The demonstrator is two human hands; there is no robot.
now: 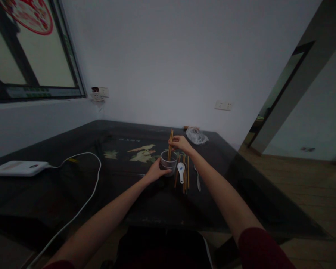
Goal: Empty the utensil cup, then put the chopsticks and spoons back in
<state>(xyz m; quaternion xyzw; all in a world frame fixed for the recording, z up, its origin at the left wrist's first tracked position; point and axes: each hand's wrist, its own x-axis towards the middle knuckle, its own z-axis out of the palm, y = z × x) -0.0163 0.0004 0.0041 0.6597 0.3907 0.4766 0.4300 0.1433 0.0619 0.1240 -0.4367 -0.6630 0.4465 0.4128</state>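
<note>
My left hand [156, 171] is wrapped around the near left side of a grey metal cup [168, 163] on the dark table. Above the cup, my right hand [180, 143] pinches a pair of wooden chopsticks [171, 144]. They stand nearly upright, their lower ends inside the cup. Just right of the cup lies a white soup spoon [180, 169] with a blue mark, on or against several loose chopsticks [188, 175]. A metal spoon [198, 182] rests farther right, partly hidden by my right forearm.
A crumpled clear plastic bag [196, 136] lies at the table's back edge near the wall. On the left, a white power bank [18, 168] trails a white cable [96, 179] across the glossy dark table [114, 201]. Wall sockets [223, 105] sit above the table.
</note>
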